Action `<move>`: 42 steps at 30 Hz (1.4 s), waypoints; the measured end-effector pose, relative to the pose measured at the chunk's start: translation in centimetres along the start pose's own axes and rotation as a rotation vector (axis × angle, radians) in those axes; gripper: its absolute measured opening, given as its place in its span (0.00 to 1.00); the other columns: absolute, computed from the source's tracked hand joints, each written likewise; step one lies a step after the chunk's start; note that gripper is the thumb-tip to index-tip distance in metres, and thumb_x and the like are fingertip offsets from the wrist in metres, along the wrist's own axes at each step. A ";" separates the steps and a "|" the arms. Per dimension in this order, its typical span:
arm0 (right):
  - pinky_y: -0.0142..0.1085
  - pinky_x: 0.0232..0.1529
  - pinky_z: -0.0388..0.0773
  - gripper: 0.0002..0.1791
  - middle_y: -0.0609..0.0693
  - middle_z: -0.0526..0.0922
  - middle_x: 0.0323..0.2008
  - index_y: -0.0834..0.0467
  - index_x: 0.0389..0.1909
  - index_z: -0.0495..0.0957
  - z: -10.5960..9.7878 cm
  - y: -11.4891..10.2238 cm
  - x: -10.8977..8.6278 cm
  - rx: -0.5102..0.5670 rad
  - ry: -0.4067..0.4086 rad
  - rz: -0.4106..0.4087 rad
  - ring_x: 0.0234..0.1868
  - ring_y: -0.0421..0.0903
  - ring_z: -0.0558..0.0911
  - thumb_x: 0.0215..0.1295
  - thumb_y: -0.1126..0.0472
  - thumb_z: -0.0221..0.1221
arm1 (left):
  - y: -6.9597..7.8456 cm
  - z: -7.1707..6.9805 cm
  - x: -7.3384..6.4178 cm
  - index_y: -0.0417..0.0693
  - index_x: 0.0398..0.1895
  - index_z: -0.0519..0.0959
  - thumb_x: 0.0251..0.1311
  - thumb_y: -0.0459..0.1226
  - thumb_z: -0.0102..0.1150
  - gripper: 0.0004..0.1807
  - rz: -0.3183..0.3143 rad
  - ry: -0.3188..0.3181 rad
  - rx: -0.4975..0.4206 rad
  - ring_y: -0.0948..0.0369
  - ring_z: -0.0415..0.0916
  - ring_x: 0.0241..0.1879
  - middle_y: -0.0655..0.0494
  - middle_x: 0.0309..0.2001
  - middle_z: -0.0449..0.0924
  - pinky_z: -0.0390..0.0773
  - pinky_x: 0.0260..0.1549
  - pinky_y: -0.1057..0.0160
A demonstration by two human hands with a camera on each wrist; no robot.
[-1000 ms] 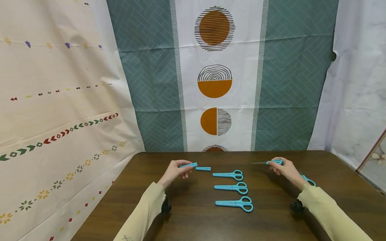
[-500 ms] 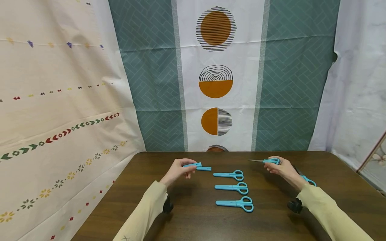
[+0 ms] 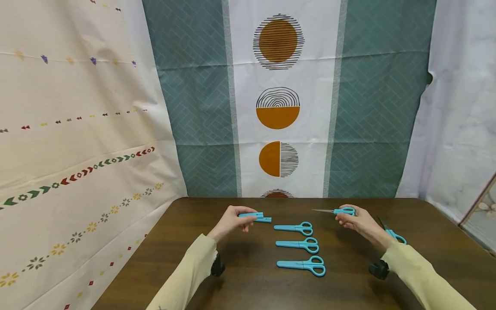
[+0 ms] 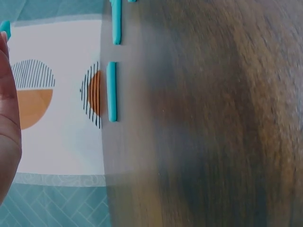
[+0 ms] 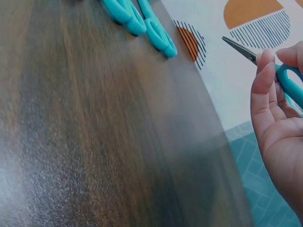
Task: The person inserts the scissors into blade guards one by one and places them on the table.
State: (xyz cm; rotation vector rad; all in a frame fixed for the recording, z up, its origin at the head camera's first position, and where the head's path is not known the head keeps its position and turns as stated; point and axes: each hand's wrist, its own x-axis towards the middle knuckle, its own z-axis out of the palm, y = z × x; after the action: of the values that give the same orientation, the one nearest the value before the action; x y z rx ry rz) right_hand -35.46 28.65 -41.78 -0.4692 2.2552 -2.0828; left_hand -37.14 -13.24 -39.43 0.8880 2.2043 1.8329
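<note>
My left hand (image 3: 234,221) pinches a light-blue scissors sheath (image 3: 252,214), its open end pointing right. In the left wrist view only the tip of the sheath (image 4: 4,27) shows by the fingers. A second blue sheath (image 3: 265,220) lies on the table just behind the held one in the head view, partly covered by it. My right hand (image 3: 358,221) grips small blue-handled scissors (image 3: 345,211) by the handles, above the table. Their bare metal blades are together and point left toward the held sheath, with a wide gap between. Part of the handles is hidden by the fingers.
Three sheathed blue scissors, the far (image 3: 293,228), middle (image 3: 297,244) and near (image 3: 302,265) pairs, lie in a column between the hands, handles to the right. Unsheathed scissors (image 3: 394,236) lie beside my right wrist. A curtain (image 3: 209,163) hangs behind the table's (image 3: 248,288) far edge.
My left hand has moved slightly right with the sheath, now overlapping the one on the table. The right hand has moved left with the scissors, uncovering more of the pair beside its wrist.
</note>
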 end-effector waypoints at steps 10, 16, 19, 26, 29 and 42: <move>0.38 0.39 0.75 0.26 0.58 0.77 0.37 0.76 0.55 0.53 0.5 -1.3 -0.2 0.035 -0.036 0.007 0.37 0.46 0.79 0.64 0.67 0.54 | 0.0 0.4 0.3 0.38 0.43 0.80 0.55 0.34 0.61 0.12 0.002 0.004 0.022 0.41 0.71 0.18 0.24 0.29 0.73 0.75 0.19 0.63; 0.37 0.39 0.75 0.22 0.61 0.77 0.38 0.73 0.53 0.56 0.9 -1.7 -0.2 0.056 -0.100 -0.012 0.37 0.47 0.79 0.64 0.68 0.53 | 1.0 0.9 0.3 0.36 0.42 0.79 0.56 0.33 0.60 0.12 0.014 -0.041 0.015 0.34 0.68 0.21 0.31 0.26 0.76 0.76 0.20 0.61; 0.37 0.37 0.75 0.19 0.63 0.77 0.38 0.71 0.51 0.57 1.1 -1.9 -0.1 0.064 -0.128 -0.018 0.36 0.47 0.79 0.64 0.68 0.53 | 2.0 1.2 0.1 0.33 0.42 0.79 0.57 0.31 0.58 0.11 0.020 -0.067 0.019 0.39 0.70 0.19 0.39 0.24 0.78 0.76 0.21 0.61; 0.39 0.39 0.75 0.23 0.62 0.77 0.37 0.75 0.52 0.54 1.9 -2.1 0.0 0.078 -0.163 -0.008 0.37 0.48 0.78 0.64 0.69 0.53 | 2.9 1.6 -0.2 0.31 0.42 0.78 0.58 0.29 0.57 0.11 0.020 -0.091 0.018 0.42 0.71 0.19 0.28 0.28 0.74 0.76 0.21 0.62; 0.39 0.39 0.75 0.22 0.63 0.76 0.38 0.74 0.52 0.56 2.3 -2.2 0.0 0.079 -0.168 -0.001 0.37 0.49 0.78 0.63 0.69 0.53 | 2.6 1.8 -0.1 0.31 0.42 0.77 0.58 0.29 0.57 0.11 0.042 -0.094 0.012 0.42 0.71 0.19 0.24 0.29 0.73 0.75 0.20 0.62; 0.37 0.36 0.75 0.23 0.62 0.76 0.37 0.75 0.51 0.55 4.0 -2.8 -0.4 0.100 -0.209 -0.015 0.35 0.48 0.78 0.63 0.69 0.54 | 0.7 2.3 0.9 0.37 0.44 0.79 0.57 0.34 0.59 0.13 0.057 -0.098 0.056 0.50 0.73 0.18 0.30 0.30 0.75 0.76 0.20 0.62</move>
State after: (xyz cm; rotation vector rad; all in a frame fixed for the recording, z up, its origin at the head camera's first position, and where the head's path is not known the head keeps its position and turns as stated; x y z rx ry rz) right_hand -33.60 24.69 -39.49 -0.6654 2.0284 -2.0350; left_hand -36.58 -10.78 -39.12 1.0390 2.2025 1.7195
